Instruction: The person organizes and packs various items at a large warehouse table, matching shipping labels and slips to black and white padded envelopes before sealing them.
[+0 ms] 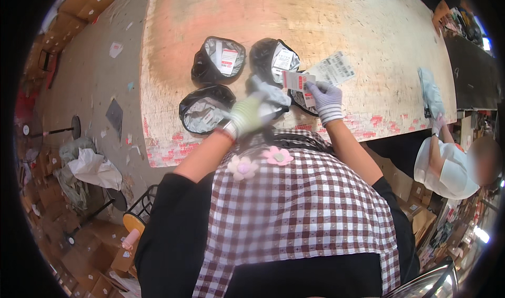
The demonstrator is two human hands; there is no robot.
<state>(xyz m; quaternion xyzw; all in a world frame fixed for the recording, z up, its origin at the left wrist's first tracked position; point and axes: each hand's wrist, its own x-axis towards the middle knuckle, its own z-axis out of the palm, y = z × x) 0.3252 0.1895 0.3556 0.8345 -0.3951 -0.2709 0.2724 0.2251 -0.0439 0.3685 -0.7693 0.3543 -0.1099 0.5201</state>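
My right hand (pixel 325 98), in a striped knit glove, grips a red-and-white printed card (pixel 296 81) and a white printed label sheet (pixel 333 69). Under them is a black pouch with silvery lining (pixel 302 96), partly hidden, with a tag inside. My left hand (pixel 256 106), gloved and blurred by motion, is over the near side of the pouches; whether it holds anything is unclear. Three more open black pouches with silvery linings stand on the wooden table (pixel 378 33): one at back left (pixel 199 67), one at back centre (pixel 262 55), one at front left (pixel 189 100). Each has a tag inside.
At the table's right end a co-worker (pixel 449 163) has a hand on a folded grey item (pixel 430 92). Left of the table, a stool (pixel 134 221), a white plastic bag (pixel 94 169) and cardboard boxes (pixel 83 0) stand or lie on the floor.
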